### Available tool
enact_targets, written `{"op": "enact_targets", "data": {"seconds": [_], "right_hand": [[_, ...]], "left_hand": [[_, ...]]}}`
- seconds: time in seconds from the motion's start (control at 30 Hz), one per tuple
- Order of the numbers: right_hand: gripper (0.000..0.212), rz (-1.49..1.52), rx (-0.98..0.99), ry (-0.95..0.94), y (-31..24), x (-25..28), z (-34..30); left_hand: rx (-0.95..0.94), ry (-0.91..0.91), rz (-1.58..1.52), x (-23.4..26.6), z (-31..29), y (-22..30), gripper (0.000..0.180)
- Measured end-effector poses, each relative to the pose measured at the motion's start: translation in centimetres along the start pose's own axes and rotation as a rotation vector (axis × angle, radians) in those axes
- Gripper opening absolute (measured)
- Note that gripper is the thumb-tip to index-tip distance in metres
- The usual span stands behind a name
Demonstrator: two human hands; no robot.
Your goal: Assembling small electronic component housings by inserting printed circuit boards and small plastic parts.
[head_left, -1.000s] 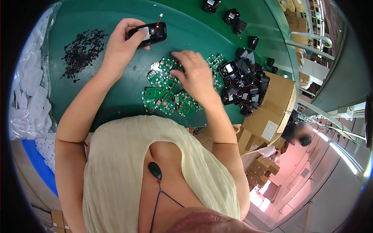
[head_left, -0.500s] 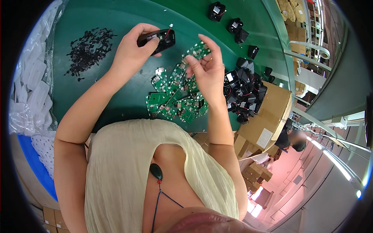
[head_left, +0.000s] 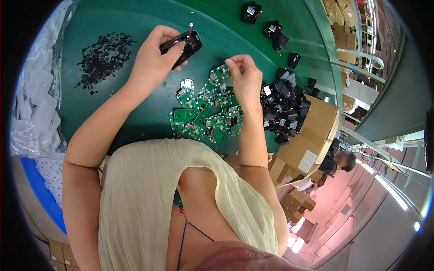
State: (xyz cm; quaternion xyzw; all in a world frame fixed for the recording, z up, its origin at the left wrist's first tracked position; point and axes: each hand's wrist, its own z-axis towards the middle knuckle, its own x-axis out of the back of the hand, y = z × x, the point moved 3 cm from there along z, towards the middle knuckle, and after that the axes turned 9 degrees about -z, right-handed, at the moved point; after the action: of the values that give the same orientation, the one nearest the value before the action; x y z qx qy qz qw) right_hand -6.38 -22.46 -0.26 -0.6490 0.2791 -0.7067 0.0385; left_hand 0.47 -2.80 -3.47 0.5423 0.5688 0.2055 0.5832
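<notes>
My left hand point(head_left: 153, 56) is closed around a black plastic housing point(head_left: 193, 45), thumb laid inside its open face. A thin red wire with a white connector point(head_left: 191, 25) stands up from the housing. To the right, my right hand point(head_left: 246, 81) pinches the end of a green circuit board point(head_left: 219, 72) between thumb and fingers. That board is over the upper edge of a loose pile of green circuit boards point(head_left: 185, 115), which carry small metal parts. Whether it touches the pile I cannot tell.
Small black parts point(head_left: 104, 56) lie heaped on the green table point(head_left: 149, 13) at left. Black housings with wires point(head_left: 285, 101) are piled right, beside a cardboard box point(head_left: 312, 131). More housings point(head_left: 273, 30) stand farther back. Clear bags of translucent pieces point(head_left: 40, 99) line the left edge.
My right hand's fingers have drawn together, and the circuit board at them is now lower and farther left. The housing in my left hand has tilted, its wire shifting left.
</notes>
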Motion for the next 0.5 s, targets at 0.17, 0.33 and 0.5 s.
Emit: {"op": "enact_targets", "data": {"seconds": [0.17, 0.33, 0.5], "right_hand": [[0.011, -0.033, -0.094, -0.085, -0.5, 2.3, -0.3], [0.007, 0.917, -0.165, -0.143, -4.9, 3.1, -1.4], [0.010, 1.023, -0.136, -0.314, -7.0, 1.5, -1.7]], "left_hand": [[-0.024, 0.038, 0.199, 0.3, -0.1, -0.5, 0.019], [-0.306, 0.086, 0.492, 0.2, -0.3, 0.0, 0.022], [-0.378, 0.069, 0.538, -0.4, -0.8, 0.5, 0.023]]}}
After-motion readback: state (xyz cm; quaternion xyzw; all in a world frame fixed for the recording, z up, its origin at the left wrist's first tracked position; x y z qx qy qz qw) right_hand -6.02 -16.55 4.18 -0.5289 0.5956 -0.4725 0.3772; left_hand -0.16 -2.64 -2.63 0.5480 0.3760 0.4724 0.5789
